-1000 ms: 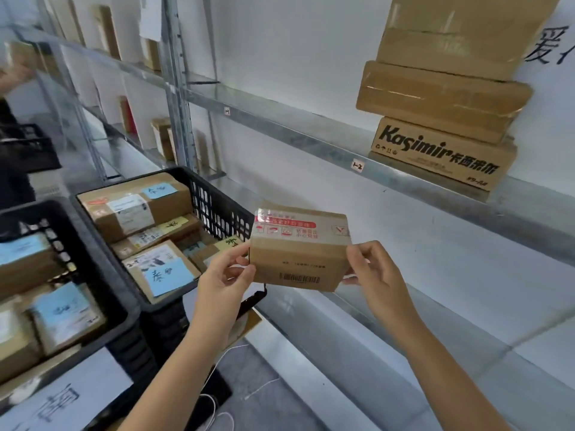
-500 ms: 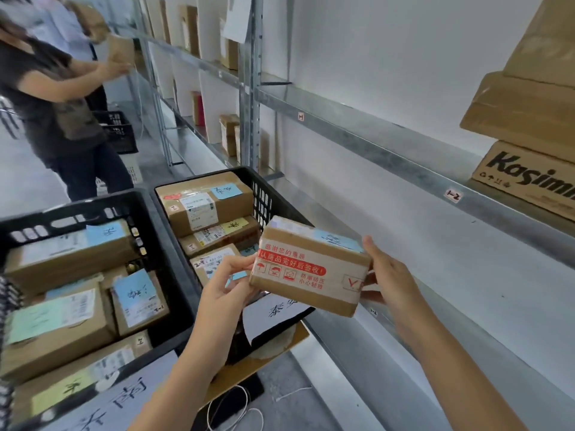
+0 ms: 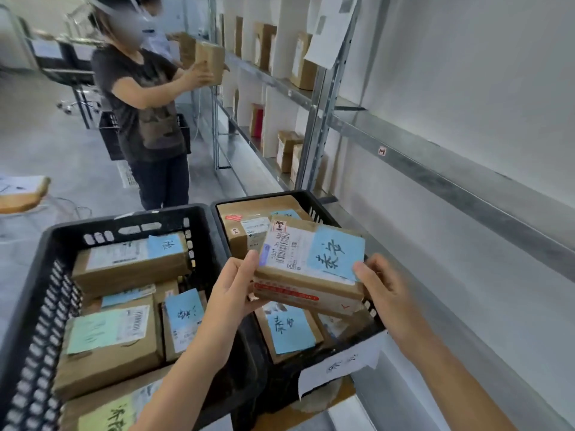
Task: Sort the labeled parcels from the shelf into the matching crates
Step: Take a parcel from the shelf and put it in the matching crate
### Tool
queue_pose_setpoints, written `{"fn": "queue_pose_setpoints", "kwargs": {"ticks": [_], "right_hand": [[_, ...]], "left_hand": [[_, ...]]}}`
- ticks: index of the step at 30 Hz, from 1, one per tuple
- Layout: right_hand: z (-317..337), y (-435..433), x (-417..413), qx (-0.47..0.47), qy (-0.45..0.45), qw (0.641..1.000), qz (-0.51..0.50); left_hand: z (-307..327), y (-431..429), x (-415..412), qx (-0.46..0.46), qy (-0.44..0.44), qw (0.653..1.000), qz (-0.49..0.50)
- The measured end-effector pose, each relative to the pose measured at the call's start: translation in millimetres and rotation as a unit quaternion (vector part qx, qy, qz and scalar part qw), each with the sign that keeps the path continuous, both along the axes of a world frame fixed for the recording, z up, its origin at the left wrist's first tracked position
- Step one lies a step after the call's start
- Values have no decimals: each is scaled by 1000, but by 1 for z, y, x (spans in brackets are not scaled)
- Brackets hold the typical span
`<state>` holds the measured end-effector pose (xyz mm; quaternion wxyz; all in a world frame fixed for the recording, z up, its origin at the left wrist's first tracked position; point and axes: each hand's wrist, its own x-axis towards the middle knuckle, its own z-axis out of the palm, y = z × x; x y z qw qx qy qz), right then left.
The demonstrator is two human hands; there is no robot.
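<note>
I hold a small cardboard parcel [image 3: 311, 269] with a blue handwritten label and a barcode sticker on its top face. My left hand [image 3: 233, 293] grips its left end and my right hand [image 3: 382, 293] grips its right end. The parcel hovers over the right black crate [image 3: 314, 200], which holds several brown parcels, one with a matching blue label [image 3: 289, 331]. The left black crate [image 3: 56, 275] also holds several labelled parcels. A paper tag [image 3: 339, 365] hangs on the right crate's front.
A metal shelf [image 3: 451, 169] runs along the wall on my right, with boxes [image 3: 286, 150] standing further down. Another person [image 3: 146, 104] stands ahead by the shelf, holding a box, with a black crate [image 3: 109, 138] behind them.
I have turned left and lowered the parcel from shelf height to over the right crate. The parcel has tipped so its blue-labelled top faces me. Both hands have kept their grip.
</note>
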<state>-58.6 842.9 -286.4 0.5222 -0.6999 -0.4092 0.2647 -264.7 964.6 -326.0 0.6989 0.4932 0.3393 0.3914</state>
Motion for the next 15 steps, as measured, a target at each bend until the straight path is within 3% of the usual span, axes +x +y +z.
{"fn": "queue_pose_setpoints", "kwargs": {"ticks": [6, 11, 15], "right_hand": [[-24, 36, -21, -28, -51, 997, 56], [-23, 72, -24, -71, 41, 996, 21], [-22, 102, -21, -121, 118, 982, 82]], "left_hand": [[-14, 25, -16, -25, -22, 997, 64], [-13, 42, -38, -18, -13, 997, 74], [-10, 61, -47, 1, -17, 996, 86]]}}
